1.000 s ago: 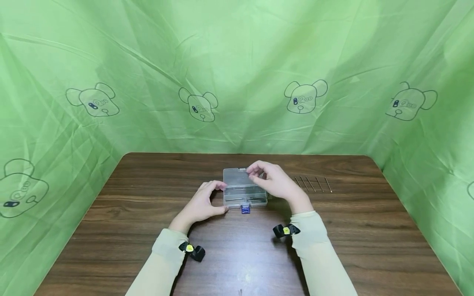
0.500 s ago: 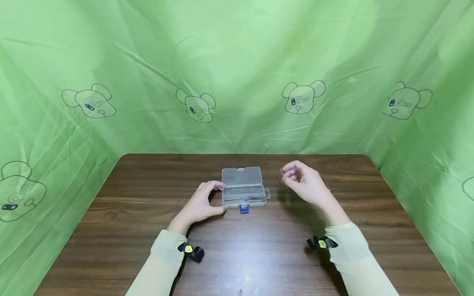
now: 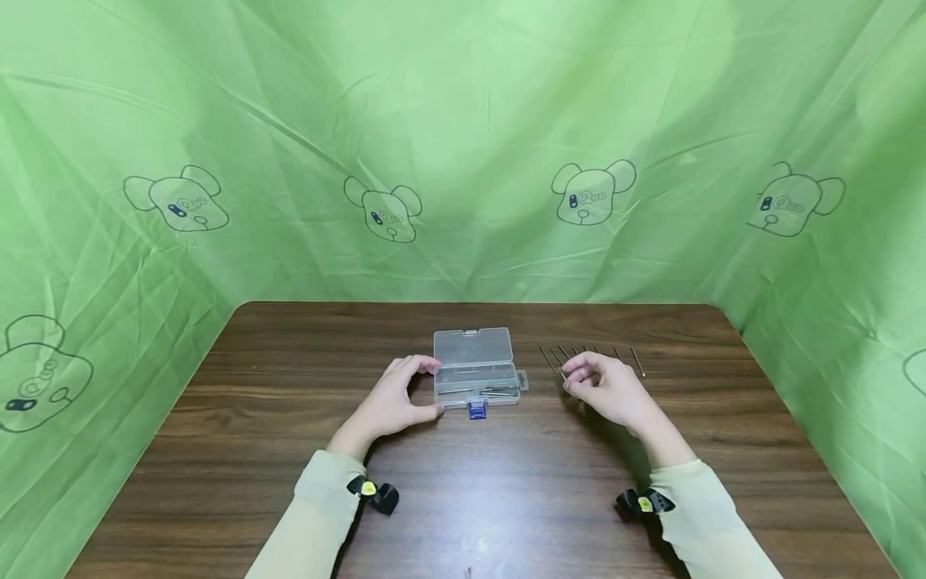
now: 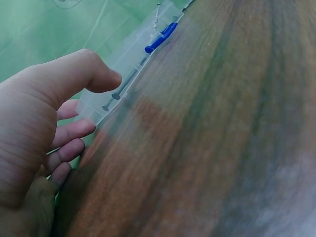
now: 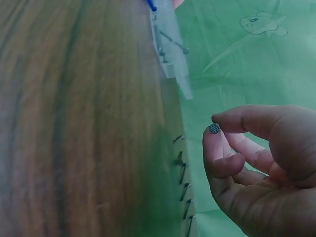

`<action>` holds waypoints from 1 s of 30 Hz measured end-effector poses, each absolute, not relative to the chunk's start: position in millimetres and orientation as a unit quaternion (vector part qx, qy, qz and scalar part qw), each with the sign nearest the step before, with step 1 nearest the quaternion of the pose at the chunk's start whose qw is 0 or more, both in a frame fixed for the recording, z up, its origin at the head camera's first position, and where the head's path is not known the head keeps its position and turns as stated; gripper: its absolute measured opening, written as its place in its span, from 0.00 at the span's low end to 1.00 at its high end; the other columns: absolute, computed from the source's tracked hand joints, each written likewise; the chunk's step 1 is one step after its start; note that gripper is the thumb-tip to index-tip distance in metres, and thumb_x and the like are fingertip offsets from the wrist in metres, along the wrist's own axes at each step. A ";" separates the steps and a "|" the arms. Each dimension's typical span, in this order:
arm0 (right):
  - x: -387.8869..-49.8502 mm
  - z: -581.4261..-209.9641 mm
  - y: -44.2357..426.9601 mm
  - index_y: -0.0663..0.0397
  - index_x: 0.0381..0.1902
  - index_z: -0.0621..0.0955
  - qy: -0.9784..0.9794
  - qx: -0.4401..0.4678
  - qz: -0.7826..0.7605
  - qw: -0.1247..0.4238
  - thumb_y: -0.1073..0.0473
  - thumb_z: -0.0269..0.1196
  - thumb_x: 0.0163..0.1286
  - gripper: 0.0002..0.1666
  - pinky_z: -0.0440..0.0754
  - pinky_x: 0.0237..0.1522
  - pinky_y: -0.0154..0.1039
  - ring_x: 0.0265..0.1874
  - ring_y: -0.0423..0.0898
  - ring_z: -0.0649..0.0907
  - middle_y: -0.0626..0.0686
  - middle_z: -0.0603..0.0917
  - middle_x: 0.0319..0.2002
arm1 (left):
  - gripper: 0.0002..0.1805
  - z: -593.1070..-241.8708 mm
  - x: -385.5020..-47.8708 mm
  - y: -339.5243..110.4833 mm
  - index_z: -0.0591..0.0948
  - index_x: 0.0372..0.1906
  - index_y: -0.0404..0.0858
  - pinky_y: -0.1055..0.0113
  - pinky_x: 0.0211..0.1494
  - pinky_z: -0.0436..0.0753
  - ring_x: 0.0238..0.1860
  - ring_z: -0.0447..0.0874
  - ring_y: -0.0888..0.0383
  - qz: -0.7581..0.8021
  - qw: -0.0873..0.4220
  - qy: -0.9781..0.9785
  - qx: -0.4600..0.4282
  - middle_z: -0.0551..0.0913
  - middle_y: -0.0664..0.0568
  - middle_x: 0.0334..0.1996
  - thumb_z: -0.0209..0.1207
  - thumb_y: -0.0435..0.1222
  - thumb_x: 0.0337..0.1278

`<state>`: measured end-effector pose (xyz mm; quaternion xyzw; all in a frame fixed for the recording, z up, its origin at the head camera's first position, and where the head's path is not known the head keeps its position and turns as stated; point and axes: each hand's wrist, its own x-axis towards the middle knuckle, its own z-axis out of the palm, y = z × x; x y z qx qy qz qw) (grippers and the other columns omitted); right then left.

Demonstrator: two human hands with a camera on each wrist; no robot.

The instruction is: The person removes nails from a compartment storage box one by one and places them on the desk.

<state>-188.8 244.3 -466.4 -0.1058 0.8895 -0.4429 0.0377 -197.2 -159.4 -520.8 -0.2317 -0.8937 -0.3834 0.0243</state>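
Note:
An open clear plastic box (image 3: 473, 375) with a blue latch (image 3: 477, 409) stands mid-table, its lid tipped back, with several nails inside. My left hand (image 3: 391, 398) holds the box's left end, thumb by the front corner and fingertips at the side; the left wrist view shows nail heads (image 4: 116, 96) through its wall. Right of the box, my right hand (image 3: 606, 390) pinches a nail (image 5: 214, 128) between thumb and index finger. Only its patterned head shows clearly in the right wrist view. Several more nails (image 3: 638, 362) lie in a spaced row beside this hand, partly hidden by it.
The brown wooden table (image 3: 463, 498) has green cloth (image 3: 463, 121) hanging behind it and at both sides. A hanging tab (image 3: 522, 379) juts from the box's right end. Both sleeves carry black wrist cameras (image 3: 644, 503).
My right hand has moved from over the box's lid to the right, then down and nearer at the nail row. My left hand and the box have stayed put.

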 end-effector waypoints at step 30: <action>-191.1 -485.0 236.3 0.59 0.42 0.87 0.901 -0.121 -0.409 0.081 0.65 0.73 0.65 0.09 0.81 0.27 0.35 0.23 0.41 0.84 0.48 0.87 0.31 | 0.39 -519.6 -196.4 -158.9 0.80 0.68 0.42 0.46 0.73 0.71 0.66 0.75 0.47 -0.386 0.019 -0.894 -0.226 0.84 0.53 0.59 0.82 0.41 0.48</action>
